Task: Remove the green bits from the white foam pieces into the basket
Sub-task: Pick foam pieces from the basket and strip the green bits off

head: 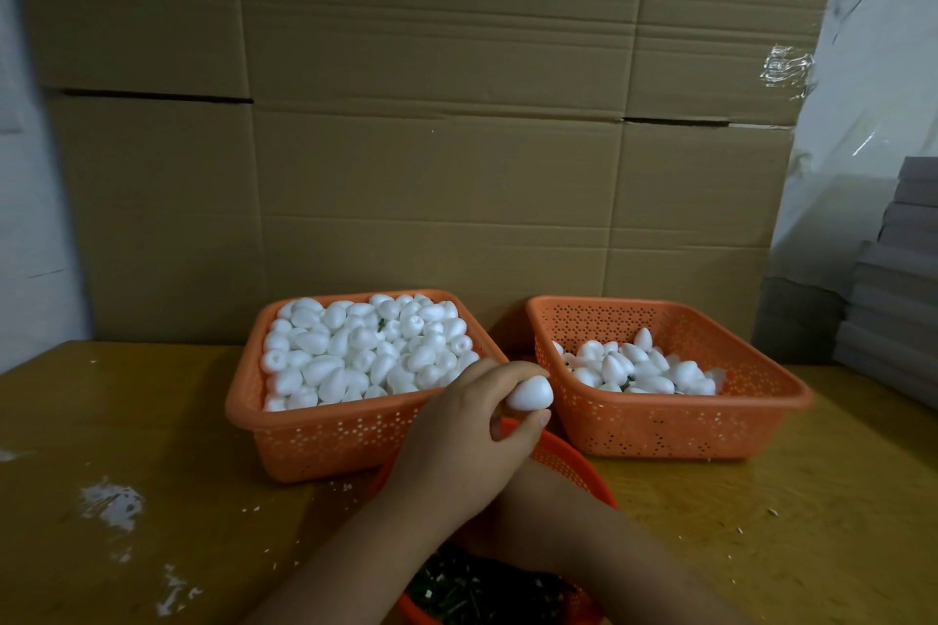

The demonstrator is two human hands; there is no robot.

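Note:
My left hand [467, 436] pinches one white egg-shaped foam piece [530, 393] between its fingertips and thumb, above the far rim of a round orange basket [573, 464]. That basket holds dark green bits [472, 589]. My right arm reaches in from the lower right and crosses under my left wrist. My right hand [500, 541] lies low inside the round basket, mostly hidden, so its grip is unclear. I see no green on the held piece from this side.
A square orange basket [243, 401] at the left is heaped with white foam pieces [365, 350]. A second square orange basket [751, 401] at the right holds fewer foam pieces [644, 368]. White crumbs [109, 502] dot the wooden table. Cardboard boxes stand behind.

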